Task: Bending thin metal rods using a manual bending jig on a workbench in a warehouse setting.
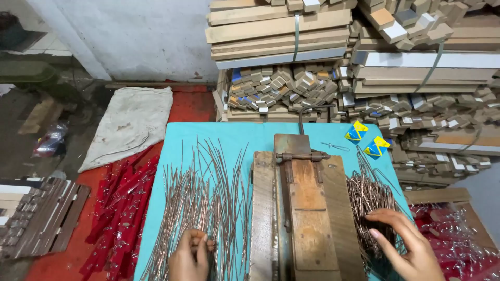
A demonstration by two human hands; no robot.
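Left hand [190, 256] pinches straight copper-coloured wire rods [203, 195] fanned on the turquoise table [229, 132]. Right hand [403, 242], fingers spread, rests on the bent-wire heap [367, 195] beside the wooden hinged press [302, 208]. Best lift one rod, ends aligned.

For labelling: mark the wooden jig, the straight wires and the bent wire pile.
wooden jig [307, 218]: head view, on its middle hinged board.
straight wires [200, 192]: head view, mid-bundle, above the left hand.
bent wire pile [364, 195]: head view, top of the heap.

2 small blue-and-yellow boxes [367, 139] on the teal table's far-right edge
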